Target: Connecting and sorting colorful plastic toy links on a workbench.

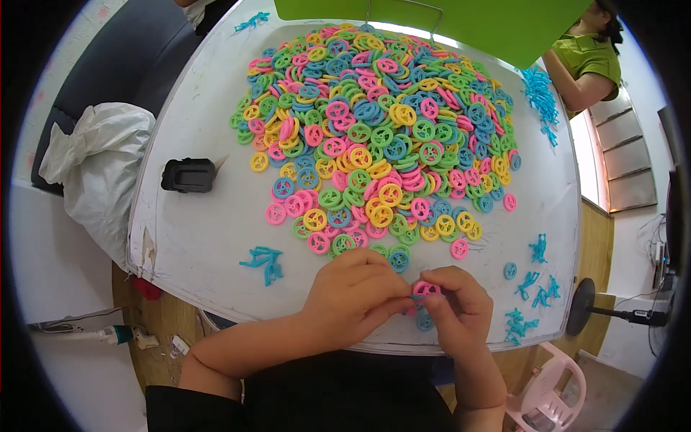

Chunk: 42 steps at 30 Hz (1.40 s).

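Pink wheel (426,289) is gripped by right hand (463,309), left hand (356,297) set at its edge, presumably for steadying; left grasp can't be told.

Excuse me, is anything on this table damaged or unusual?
Yes. Near its left front corner, the white table has a worn patch where brownish material shows, so it looks chipped. One blue wheel also lies apart from the pile of wheels, which may be normal.

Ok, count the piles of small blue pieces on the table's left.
2: near pile, left of the left hand; far pile, left of the green panel. Wheels may hide more.
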Motion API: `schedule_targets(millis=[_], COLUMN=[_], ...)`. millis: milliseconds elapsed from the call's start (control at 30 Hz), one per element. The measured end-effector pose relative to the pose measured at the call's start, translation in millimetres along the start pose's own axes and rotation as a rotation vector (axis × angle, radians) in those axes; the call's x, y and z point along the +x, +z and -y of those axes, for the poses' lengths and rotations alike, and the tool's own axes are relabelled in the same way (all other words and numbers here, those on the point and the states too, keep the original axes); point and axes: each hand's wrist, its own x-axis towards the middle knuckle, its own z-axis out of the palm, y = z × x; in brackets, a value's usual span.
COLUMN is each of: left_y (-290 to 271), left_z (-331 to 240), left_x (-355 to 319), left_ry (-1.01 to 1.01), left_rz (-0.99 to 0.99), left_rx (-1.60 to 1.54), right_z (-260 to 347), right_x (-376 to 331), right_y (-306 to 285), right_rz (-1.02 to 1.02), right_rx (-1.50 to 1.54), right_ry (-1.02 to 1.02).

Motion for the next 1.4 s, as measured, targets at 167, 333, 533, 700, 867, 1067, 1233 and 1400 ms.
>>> schedule_targets(millis=[167, 333, 533, 700, 867, 1067, 1233, 1400], left_y=[-0.5, -2.2, 1.2, 1.2, 0.6, -0.6, 5.6, 2.8], left_z=[0.0, -7.2, -4.0, -6.3, -8.1, -3.3, 3.3, -3.0], left_x=[-4.9, -9.9, -11.5, -12.6, -11.8, -10.6, -9.9, -6.3], left_ry=[-0.083, -0.285, -0.298, -0.313, -0.321, -0.228, 0.121, 0.176], left_rz=[0.017, 0.038, 0.034, 0.005, 0.004, 0.086, -0.006, 0.065], left_rx=[-0.178, -0.318, -0.227, -0.313, -0.343, -0.177, -0.13, -0.067], right_z=[9.7, 15.9, 17.2, 14.5, 12.7, 26.6, 28.0, 22.3], right_x=[-1.2, 0.4, 1.0, -1.4, -5.3, -2.1, -6.8, -8.7], right_y=[-1.0, -6.2, 0.1, -1.9, -2.6, -3.6, -1.8, -15.6], right_rz=[0.093, 0.147, 0.12, 0.126, 0.093, 0.143, 0.087, 0.208], right_rx=[-0.177, -0.229, -0.771, -0.536, -0.378, -0.607, 0.381, -0.04], right_ry=[-0.106, -0.043, -0.47, -0.298, -0.099, -0.258, 0.43, 0.011])
